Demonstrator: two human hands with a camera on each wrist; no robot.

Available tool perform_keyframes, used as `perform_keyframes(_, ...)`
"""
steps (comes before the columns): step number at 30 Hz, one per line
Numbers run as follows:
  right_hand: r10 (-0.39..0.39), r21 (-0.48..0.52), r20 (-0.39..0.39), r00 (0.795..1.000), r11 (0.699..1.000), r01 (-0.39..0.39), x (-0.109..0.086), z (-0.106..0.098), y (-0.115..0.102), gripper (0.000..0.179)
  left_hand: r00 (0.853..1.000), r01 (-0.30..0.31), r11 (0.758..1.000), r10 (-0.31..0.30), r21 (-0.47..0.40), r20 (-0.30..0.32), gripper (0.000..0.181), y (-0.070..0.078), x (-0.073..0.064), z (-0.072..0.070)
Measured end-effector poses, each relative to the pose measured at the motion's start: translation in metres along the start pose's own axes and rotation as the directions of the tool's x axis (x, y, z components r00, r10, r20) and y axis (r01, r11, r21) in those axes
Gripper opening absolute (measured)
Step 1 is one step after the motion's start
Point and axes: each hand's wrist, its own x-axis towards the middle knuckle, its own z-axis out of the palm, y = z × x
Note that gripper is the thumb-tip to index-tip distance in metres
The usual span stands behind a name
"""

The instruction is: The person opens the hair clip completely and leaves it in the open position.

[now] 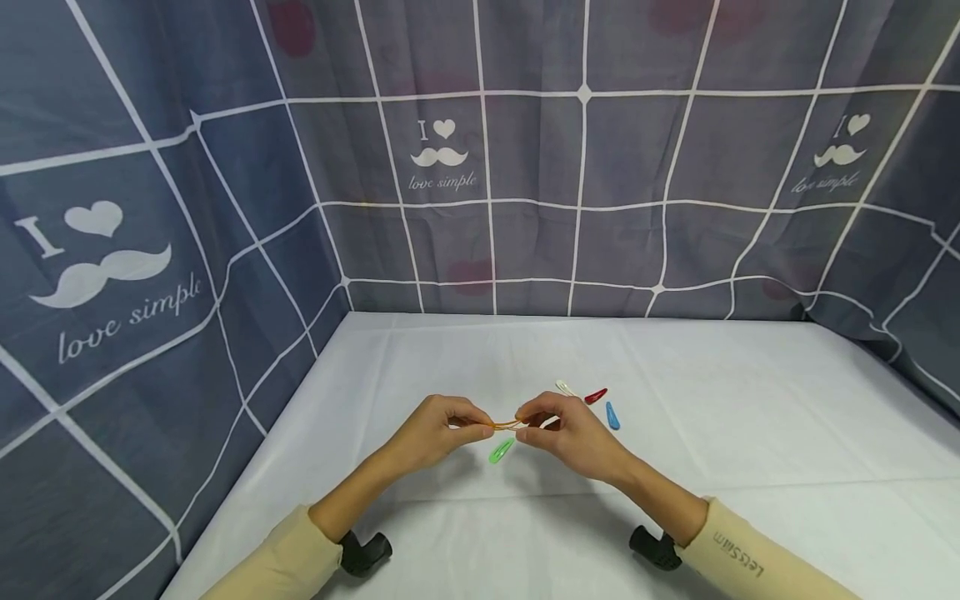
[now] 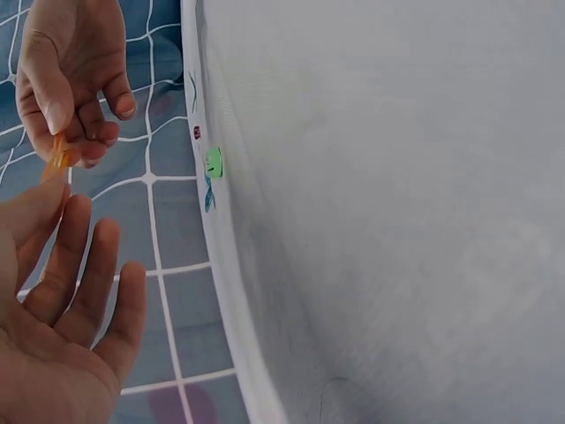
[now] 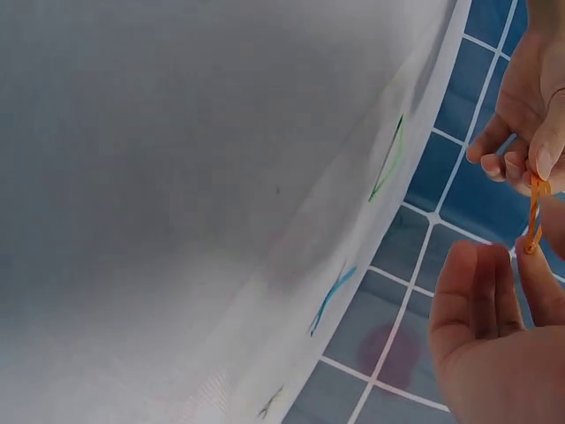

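Observation:
An orange snap hair clip (image 1: pixel 507 425) is held over the table between both hands. My left hand (image 1: pixel 438 433) pinches one end of it between thumb and forefinger, and my right hand (image 1: pixel 573 435) grips the other end the same way. In the right wrist view the strips of the orange clip (image 3: pixel 535 212) show a gap between them. Just below the hands on the cloth lies a green hair clip (image 1: pixel 502 450). Beyond the right hand are a red hair clip (image 1: pixel 596 396), a blue one (image 1: pixel 612 416) and a whitish clip (image 1: pixel 564 388), partly hidden by that hand.
A white cloth (image 1: pixel 720 400) covers the table. Dark checked curtains (image 1: pixel 540 242) stand along its back and left sides. Black wrist devices (image 1: pixel 366 555) sit at both sleeve cuffs, low over the table.

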Motion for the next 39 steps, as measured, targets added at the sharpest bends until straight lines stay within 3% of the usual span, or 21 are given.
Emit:
perform_keyframes(5,0.038,-0.024,-0.064,0.997,0.999,-0.04,0.002,0.004,0.0,0.013,1.0,0.025,1.0,-0.025,0.008,-0.007,0.012,0.0,0.001,-0.001)
perform_keyframes(10,0.046,-0.052,-0.106,0.993,0.997,-0.052,0.01,0.008,-0.002,0.014,0.994,0.087,0.996,-0.085,0.026,-0.065,0.013,-0.001,0.003,-0.002)
perform_keyframes(15,0.086,-0.04,-0.109,0.99,0.995,-0.091,0.029,0.011,-0.005,0.012,0.978,0.148,0.989,-0.144,0.014,-0.15,0.014,-0.004,0.008,-0.006)
perform_keyframes(21,0.136,-0.025,-0.096,0.986,0.99,-0.139,0.056,0.021,0.001,0.013,0.949,0.246,0.968,-0.23,0.053,-0.214,0.009,-0.019,0.017,-0.017)
perform_keyframes(27,0.146,-0.157,-0.108,0.983,0.974,-0.162,0.078,0.032,0.014,0.013,0.925,0.346,0.933,-0.321,0.102,-0.205,0.008,-0.034,0.023,-0.023)
perform_keyframes(32,0.162,-0.276,-0.087,0.983,0.944,-0.18,0.088,0.035,0.02,0.013,0.922,0.371,0.913,-0.341,0.169,-0.182,0.007,-0.042,0.029,-0.024)
perform_keyframes(33,0.136,-0.298,-0.084,0.987,0.942,-0.156,0.09,0.036,0.025,0.012,0.923,0.371,0.912,-0.342,0.177,-0.177,0.007,-0.044,0.03,-0.024)
perform_keyframes(39,0.156,-0.374,-0.07,0.985,0.912,-0.171,0.094,0.039,0.029,0.009,0.919,0.391,0.897,-0.366,0.207,-0.149,0.009,-0.048,0.033,-0.024)
